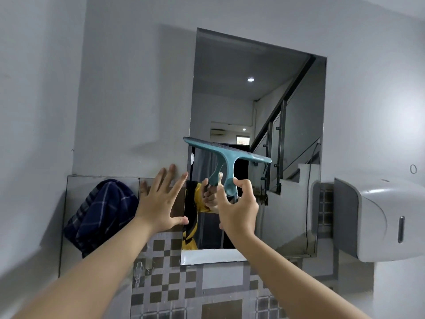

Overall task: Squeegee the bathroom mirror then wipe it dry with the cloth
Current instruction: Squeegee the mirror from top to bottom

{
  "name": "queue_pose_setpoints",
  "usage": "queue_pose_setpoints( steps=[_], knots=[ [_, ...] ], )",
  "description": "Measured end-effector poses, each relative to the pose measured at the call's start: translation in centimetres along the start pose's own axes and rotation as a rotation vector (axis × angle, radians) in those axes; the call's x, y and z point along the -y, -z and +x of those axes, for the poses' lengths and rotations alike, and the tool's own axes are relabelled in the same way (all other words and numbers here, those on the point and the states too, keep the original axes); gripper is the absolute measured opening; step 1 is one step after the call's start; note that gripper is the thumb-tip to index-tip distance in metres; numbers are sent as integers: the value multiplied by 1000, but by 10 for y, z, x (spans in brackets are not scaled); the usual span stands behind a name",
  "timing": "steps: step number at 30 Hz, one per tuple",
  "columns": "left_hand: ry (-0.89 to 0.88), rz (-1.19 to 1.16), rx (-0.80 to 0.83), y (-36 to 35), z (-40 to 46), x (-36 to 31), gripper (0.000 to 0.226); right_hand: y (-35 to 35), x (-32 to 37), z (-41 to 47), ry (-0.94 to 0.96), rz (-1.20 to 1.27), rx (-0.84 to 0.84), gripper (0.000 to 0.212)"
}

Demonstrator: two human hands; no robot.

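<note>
A tall frameless mirror [257, 107] hangs on the grey wall and reflects a staircase. My right hand [238, 209] grips the handle of a teal squeegee [226, 155], whose blade lies across the mirror's left half about midway up. My left hand [162, 201] is spread flat against the wall and tiles at the mirror's left edge, its fingertips touching that edge. A dark blue checked cloth [101, 212] hangs bunched on the wall to the left of my left hand.
A white wall dispenser [388, 217] juts out right of the mirror's lower corner. Checkered brown and grey tiles [174, 284] cover the wall below the mirror. A small clear hook [139, 269] is fixed to the tiles under the cloth.
</note>
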State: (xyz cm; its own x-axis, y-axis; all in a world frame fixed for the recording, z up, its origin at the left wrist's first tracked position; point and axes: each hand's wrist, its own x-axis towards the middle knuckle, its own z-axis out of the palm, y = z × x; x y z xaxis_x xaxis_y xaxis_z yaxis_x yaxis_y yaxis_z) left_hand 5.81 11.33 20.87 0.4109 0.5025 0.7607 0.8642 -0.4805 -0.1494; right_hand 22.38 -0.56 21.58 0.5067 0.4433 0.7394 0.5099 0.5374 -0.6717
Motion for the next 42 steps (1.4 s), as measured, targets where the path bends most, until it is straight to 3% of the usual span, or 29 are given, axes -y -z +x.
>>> queue_pose_setpoints(
  steps=[4, 23, 32, 42],
  knots=[
    [-6, 15, -12, -2, -1, 1, 120, 22, -14, 15, 141, -105, 34, 25],
    [37, 49, -16, -7, -3, 2, 115, 116, -59, 79, 447, -438, 202, 37],
    [40, 44, -10, -6, -3, -1, 116, 184, -100, 96, 375, -551, 219, 40],
    [59, 42, -14, -3, -5, 2, 117, 216, -123, 90, 273, -468, 169, 31]
  ],
)
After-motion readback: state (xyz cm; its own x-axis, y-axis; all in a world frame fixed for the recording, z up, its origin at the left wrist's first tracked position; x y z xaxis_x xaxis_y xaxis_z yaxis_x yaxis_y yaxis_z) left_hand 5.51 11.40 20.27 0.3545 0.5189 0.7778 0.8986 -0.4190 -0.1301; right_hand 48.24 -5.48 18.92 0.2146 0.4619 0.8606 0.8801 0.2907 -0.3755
